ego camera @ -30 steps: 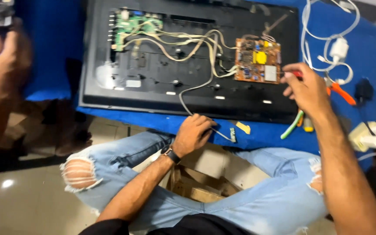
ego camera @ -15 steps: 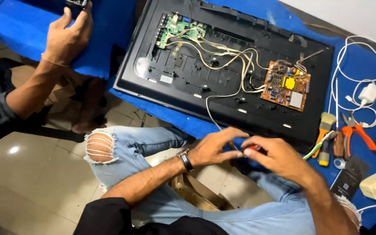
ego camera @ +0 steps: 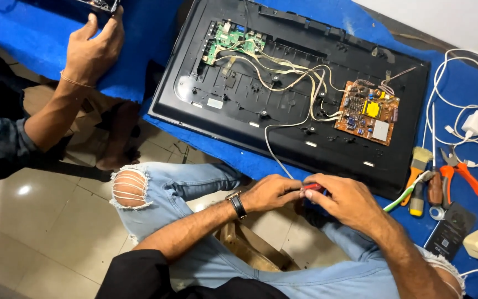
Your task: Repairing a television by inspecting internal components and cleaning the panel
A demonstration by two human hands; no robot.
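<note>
The left hand [ego camera: 269,192] and right hand [ego camera: 345,200] meet over the lap, just below the bench [ego camera: 460,83] edge, both closed around a small red tool [ego camera: 312,187] that shows only between the fingers. A pale wire [ego camera: 275,152] runs from the open television back [ego camera: 283,94] down toward the left grip. Good practice here seems to be steadying the red piece with one hand and keeping that wire slack, not tugged. A co-worker's hand [ego camera: 92,47] rests further along the bench.
</note>
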